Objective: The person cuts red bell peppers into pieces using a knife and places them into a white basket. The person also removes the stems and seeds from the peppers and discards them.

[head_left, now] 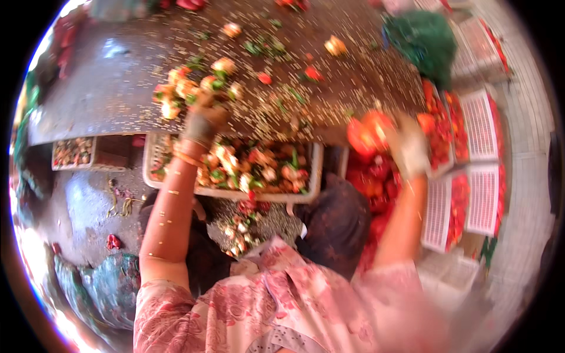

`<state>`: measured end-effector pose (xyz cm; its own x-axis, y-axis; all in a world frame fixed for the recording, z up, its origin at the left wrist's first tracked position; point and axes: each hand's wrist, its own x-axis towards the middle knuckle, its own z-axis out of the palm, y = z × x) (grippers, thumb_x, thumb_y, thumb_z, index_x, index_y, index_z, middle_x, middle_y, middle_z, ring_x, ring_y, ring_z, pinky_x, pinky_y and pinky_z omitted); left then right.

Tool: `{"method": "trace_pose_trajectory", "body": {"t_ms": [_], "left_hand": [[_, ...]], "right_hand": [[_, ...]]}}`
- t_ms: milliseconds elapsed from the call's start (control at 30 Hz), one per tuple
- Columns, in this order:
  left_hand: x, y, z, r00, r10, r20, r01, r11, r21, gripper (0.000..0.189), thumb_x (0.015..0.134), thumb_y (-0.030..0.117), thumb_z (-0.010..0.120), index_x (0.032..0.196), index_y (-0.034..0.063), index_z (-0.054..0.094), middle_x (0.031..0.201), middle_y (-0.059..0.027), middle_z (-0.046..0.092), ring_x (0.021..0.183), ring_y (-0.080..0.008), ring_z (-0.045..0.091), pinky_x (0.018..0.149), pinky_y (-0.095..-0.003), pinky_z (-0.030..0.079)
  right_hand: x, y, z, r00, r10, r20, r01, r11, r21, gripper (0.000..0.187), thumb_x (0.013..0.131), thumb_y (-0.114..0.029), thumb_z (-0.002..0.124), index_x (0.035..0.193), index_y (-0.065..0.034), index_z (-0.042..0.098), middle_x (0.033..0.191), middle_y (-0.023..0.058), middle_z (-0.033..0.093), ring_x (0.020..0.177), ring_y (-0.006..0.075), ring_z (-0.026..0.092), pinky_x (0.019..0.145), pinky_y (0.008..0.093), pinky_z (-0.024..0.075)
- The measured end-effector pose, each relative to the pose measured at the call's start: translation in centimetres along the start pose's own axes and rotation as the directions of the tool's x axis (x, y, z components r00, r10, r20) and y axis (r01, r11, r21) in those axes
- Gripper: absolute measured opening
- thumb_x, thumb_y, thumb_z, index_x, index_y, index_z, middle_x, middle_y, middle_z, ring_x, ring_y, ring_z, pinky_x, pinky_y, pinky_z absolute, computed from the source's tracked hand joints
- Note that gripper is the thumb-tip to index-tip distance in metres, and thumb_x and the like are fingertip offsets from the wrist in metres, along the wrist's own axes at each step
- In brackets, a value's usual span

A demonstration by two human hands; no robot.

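Note:
My left hand [205, 120], in a worn light glove, is at the near edge of the brown tabletop [145, 39]. It is right beside a cluster of pale pepper cores [183, 86] with green stems; blur hides whether its fingers hold one. Over to the right, my right hand [409, 143], gloved too, grips a red bell pepper [370, 131] just off the table's edge. The pepper looks split or doubled in the blur. Directly below the edge, a white plastic crate [314, 172] is heaped with cores and stems.
Loose seeds, scraps and single cores [334, 45] litter the tabletop. Whole red peppers [375, 181] are piled low at right, beside white crates [481, 198] of red pepper pieces. A green mesh sack [421, 44] rests at the far right corner. Another crate of cores [73, 152] stands at left.

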<state>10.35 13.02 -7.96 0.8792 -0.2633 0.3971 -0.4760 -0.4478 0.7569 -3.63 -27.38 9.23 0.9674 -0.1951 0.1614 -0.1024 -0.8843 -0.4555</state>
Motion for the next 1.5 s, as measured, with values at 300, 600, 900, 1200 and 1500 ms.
{"method": "trace_pose_trajectory", "body": {"t_ms": [300, 600, 900, 1200, 1500], "left_hand": [[6.2, 5.6, -5.3, 0.905, -0.422, 0.059, 0.421, 0.907, 0.026, 0.029, 0.086, 0.013, 0.067, 0.115, 0.0067, 0.066, 0.097, -0.0047, 0.070, 0.085, -0.0117, 0.062, 0.079, -0.0264, 0.051], [12.8, -6.1, -10.9, 0.813, -0.581, -0.022, 0.544, 0.747, 0.381, 0.034, 0.086, 0.033, 0.058, 0.113, 0.0144, 0.068, 0.119, -0.0105, 0.065, 0.111, -0.0322, 0.061, 0.096, -0.0373, 0.048], [8.6, -12.0, -10.4, 0.926, -0.338, -0.169, 0.366, 0.912, 0.184, 0.017, 0.078, 0.017, 0.068, 0.094, 0.0144, 0.072, 0.109, -0.0039, 0.064, 0.104, -0.0261, 0.059, 0.090, -0.0356, 0.049], [8.8, -11.5, -11.3, 0.927, -0.356, -0.120, 0.371, 0.916, 0.150, 0.021, 0.075, 0.018, 0.065, 0.095, 0.0163, 0.073, 0.114, -0.0043, 0.063, 0.107, -0.0289, 0.057, 0.091, -0.0389, 0.048], [8.5, -11.8, -11.6, 0.918, -0.366, -0.152, 0.383, 0.918, 0.102, 0.021, 0.075, 0.018, 0.065, 0.094, 0.0159, 0.073, 0.111, -0.0049, 0.064, 0.107, -0.0281, 0.057, 0.090, -0.0389, 0.048]], "right_hand": [[-4.3, 6.7, -1.2, 0.837, 0.541, 0.087, -0.520, 0.734, 0.436, 0.032, 0.088, -0.018, 0.066, 0.118, -0.0052, 0.065, 0.067, -0.0018, 0.056, 0.046, 0.0058, 0.046, 0.041, 0.0240, 0.0364], [26.0, -11.7, 20.0, 0.983, -0.175, 0.057, 0.136, 0.900, 0.415, 0.047, 0.086, -0.028, 0.067, 0.124, -0.0013, 0.061, 0.090, 0.0037, 0.069, 0.067, 0.0099, 0.058, 0.061, 0.0265, 0.0481], [46.1, -30.7, 38.8, 0.987, -0.109, 0.119, 0.115, 0.992, -0.049, 0.079, 0.079, -0.050, 0.071, 0.143, -0.0136, 0.045, 0.134, 0.0201, 0.055, 0.126, 0.0317, 0.053, 0.105, 0.0384, 0.0411], [51.7, -30.2, 42.4, 0.937, -0.017, 0.348, 0.136, 0.937, -0.320, 0.050, 0.076, -0.037, 0.066, 0.115, -0.0070, 0.068, 0.120, 0.0222, 0.063, 0.116, 0.0352, 0.059, 0.096, 0.0402, 0.0477], [44.6, -27.5, 39.7, 0.907, -0.109, 0.407, -0.022, 0.953, 0.303, 0.023, 0.082, -0.017, 0.062, 0.101, -0.0029, 0.063, 0.065, 0.0032, 0.056, 0.052, 0.0137, 0.052, 0.046, 0.0321, 0.0437]]}}
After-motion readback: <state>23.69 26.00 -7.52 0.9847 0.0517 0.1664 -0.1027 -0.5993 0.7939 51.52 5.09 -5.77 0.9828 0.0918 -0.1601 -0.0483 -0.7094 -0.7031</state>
